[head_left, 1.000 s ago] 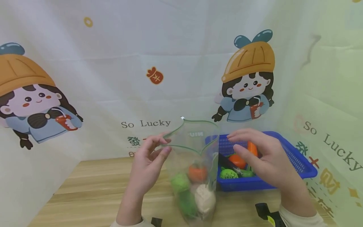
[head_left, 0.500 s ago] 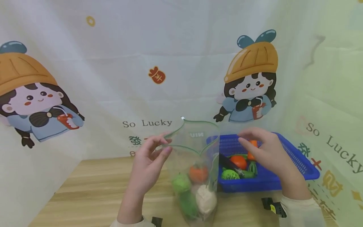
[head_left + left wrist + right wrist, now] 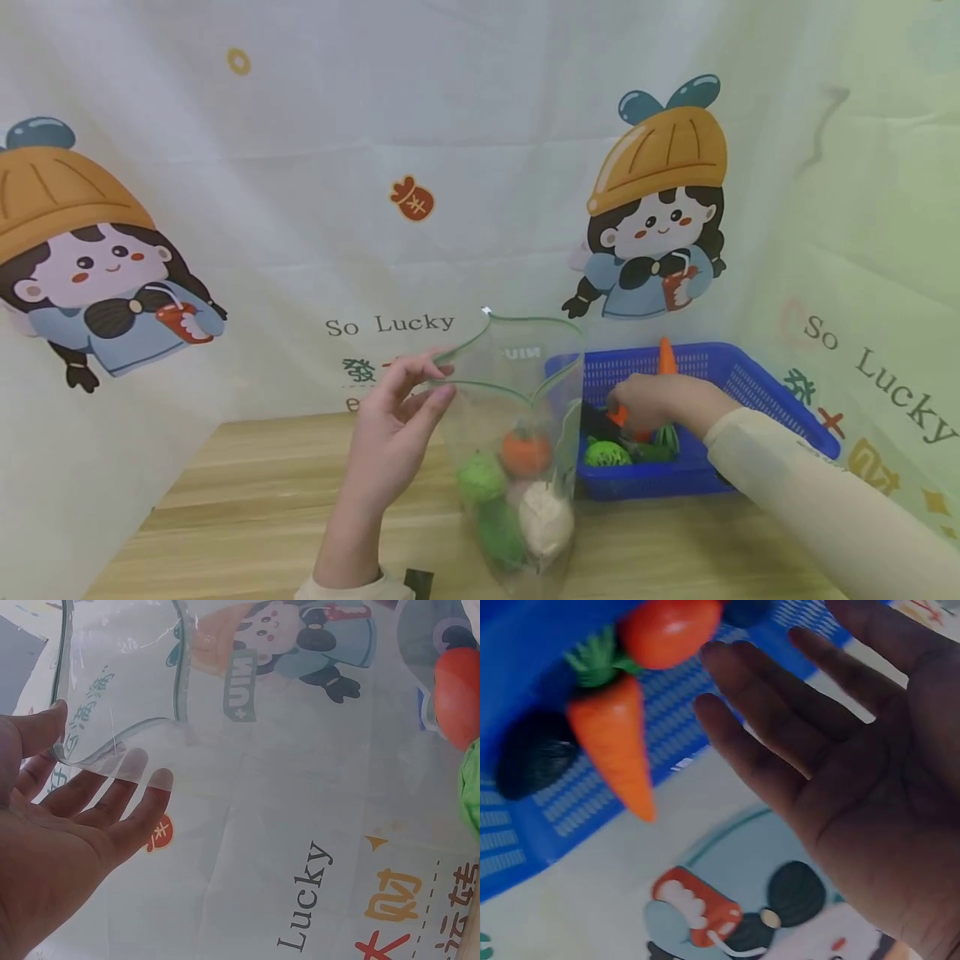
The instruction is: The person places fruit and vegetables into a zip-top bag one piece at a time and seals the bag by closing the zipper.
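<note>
My left hand (image 3: 393, 442) pinches the side of an open clear zip bag (image 3: 480, 417) at its green-edged mouth, thumb inside the rim. The bag stands upright, with a tomato (image 3: 525, 452), a light green vegetable (image 3: 480, 477), a dark green one (image 3: 498, 533) and a pale, lumpy one (image 3: 546, 518) inside. Over the blue basket (image 3: 645, 486), my right hand (image 3: 663, 402) reaches down among the vegetables. In the right wrist view its fingers are spread and straight, with fingertips close to a tomato (image 3: 671, 631). A carrot (image 3: 615, 742) lies beside that tomato.
In the basket also lie a dark eggplant (image 3: 598, 422) and a speckled green vegetable (image 3: 607, 454). A dark oval vegetable (image 3: 536, 754) shows near the carrot. The wooden table (image 3: 247, 500) meets a printed cloth backdrop (image 3: 300, 208) at the back and right.
My right hand has moved from above the basket's near side down into it, toward the tomato and eggplant. The left hand and bag have stayed in place.
</note>
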A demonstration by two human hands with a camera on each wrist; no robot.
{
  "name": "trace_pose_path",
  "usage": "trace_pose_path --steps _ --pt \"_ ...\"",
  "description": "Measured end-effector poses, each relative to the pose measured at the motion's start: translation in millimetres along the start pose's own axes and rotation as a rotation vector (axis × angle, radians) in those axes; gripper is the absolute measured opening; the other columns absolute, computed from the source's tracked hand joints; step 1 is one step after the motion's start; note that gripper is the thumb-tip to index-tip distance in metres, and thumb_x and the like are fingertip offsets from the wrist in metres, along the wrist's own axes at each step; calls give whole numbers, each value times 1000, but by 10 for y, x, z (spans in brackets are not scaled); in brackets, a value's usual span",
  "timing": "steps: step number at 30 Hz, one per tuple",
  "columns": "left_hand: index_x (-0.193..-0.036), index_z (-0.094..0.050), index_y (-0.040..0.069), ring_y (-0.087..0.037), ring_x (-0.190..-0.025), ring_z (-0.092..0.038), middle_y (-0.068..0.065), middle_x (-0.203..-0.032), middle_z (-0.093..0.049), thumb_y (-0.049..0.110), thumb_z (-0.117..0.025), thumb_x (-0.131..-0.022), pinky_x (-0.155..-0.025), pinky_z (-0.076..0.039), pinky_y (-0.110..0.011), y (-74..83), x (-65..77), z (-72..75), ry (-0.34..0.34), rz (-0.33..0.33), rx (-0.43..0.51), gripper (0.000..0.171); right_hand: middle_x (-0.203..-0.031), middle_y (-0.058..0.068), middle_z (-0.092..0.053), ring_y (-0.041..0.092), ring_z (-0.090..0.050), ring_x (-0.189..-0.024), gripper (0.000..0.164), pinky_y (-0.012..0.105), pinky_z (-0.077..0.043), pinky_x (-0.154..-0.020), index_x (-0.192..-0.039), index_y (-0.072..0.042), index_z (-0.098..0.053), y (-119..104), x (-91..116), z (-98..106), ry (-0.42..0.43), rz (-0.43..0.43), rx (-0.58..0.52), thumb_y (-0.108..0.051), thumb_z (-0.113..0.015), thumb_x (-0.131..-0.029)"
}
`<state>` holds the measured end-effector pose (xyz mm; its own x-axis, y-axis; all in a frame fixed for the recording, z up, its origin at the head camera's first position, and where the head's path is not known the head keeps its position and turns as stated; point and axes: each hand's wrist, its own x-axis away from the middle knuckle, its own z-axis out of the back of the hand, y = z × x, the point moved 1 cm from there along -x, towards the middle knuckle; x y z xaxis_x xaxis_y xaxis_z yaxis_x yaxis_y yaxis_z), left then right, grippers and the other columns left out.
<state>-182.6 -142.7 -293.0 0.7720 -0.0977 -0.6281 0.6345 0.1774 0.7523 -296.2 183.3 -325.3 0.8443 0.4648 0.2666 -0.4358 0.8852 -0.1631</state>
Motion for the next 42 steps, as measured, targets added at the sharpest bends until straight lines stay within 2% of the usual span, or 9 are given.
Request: trace_pose_path --steps 7,13,19,24,27,32,37,40,42 --pt "-107 -60 -5 -16 -124 -67 -15 -145 -66 -2 -70 -99 -105 -61 -26 -14 -14 -2 9 -6 -17 13 -80 3 -62 17 -55 -70 9 28 -47 -64 -99 -6 -67 55 -130 -206 -51 -41 122 -11 -73 -95" --pt "-107 -62 -4 -13 -124 -67 -13 -145 -66 -2 -71 -98 -106 -60 -27 -18 -9 -3 13 19 -16 13 -76 3 -60 17 -54 -66 11 29 -44 -61 -90 -9 -64 108 -134 -310 -53 -66 129 -13 -72 -96" --pt "-106 -63 -4 -14 -123 -68 -13 -143 -68 -3 -71 -98 -106 -60 -28 6 -20 26 37 4 -18 12 -79 3 -62 16 -56 -68 14 28 -49 -63 -94 -8 -67 130 -108 -122 -19 -52 113 -20 -73 -98" --pt "-106 -63 -3 -15 -123 -69 -12 -143 -69 -2 -72 -98 -106 -60 -27 2 -14 42 34 8 -27 12 -72 1 -58 14 -52 -62 12 26 -47 -60 -87 -5 -67 196 -40 181 109 21 55 -11 -72 -96" --pt "-105 -63 -3 -16 -123 -69 -12 -142 -69 -1 -72 -98 -106 -60 -27 3 -7 37 29 6 -21 12 -77 3 -67 15 -58 -66 5 32 -57 -64 -90 0 -71 229 62 377 190 61 14 -4 -71 -94" --pt "-106 -64 -2 -16 -123 -68 -11 -143 -69 0 -73 -98 -106 -60 -27 -29 4 21 19 9 -15 12 -93 13 -80 22 -72 -79 13 46 -67 -79 -101 3 -79 276 240 689 393 83 22 -1 -76 -89" --pt "-104 -64 -3 -16 -122 -69 -12 -141 -70 -2 -73 -97 -104 -61 -28 -44 3 14 20 -17 -12 12 -95 18 -79 25 -71 -79 18 42 -62 -70 -110 5 -76 221 504 1109 582 78 16 -3 -75 -93" --pt "-104 -64 -3 -18 -122 -69 -13 -140 -70 -4 -73 -96 -104 -61 -28 -23 -9 13 23 -35 -7 12 -101 22 -77 32 -72 -86 21 45 -61 -74 -118 5 -72 90 667 1339 738 101 23 -2 -71 -98" --pt "-104 -64 -3 -20 -123 -69 -12 -141 -70 -3 -73 -97 -104 -61 -28 -7 -17 11 18 -36 -9 12 -106 23 -75 35 -72 -93 23 37 -59 -77 -122 4 -69 -24 780 1451 855 126 18 -2 -69 -100"
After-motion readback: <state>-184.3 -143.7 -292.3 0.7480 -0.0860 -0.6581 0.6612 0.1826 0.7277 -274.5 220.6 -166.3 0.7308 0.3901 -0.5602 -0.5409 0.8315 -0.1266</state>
